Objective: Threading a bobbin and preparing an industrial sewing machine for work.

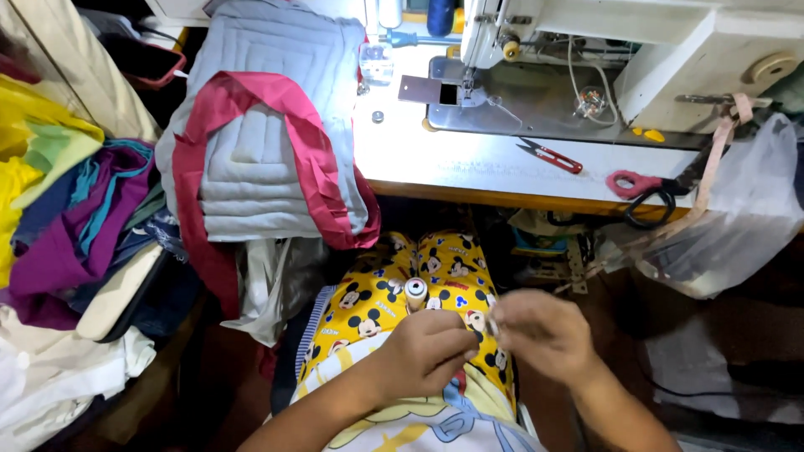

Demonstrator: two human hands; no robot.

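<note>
At lower centre we note the left hand [427,351] and right hand [540,333] pinched narrow on a small metal bobbin [492,325] between them; thread spool [415,293] upright on lap; sewing machine [536,50], upper right, unattended; quilted pad [268,159] unsewn.

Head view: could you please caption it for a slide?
Both hands pinch something small over a lap, spool resting there, sewing machine ahead.

Small metal piece and thread spool over the lap

A tiny, blurred silvery piece [492,325] sits pinched between 2 hands, just above yellow printed cloth. 1 small thread spool [415,293] stands upright on that cloth, just beyond the knuckles.
</note>
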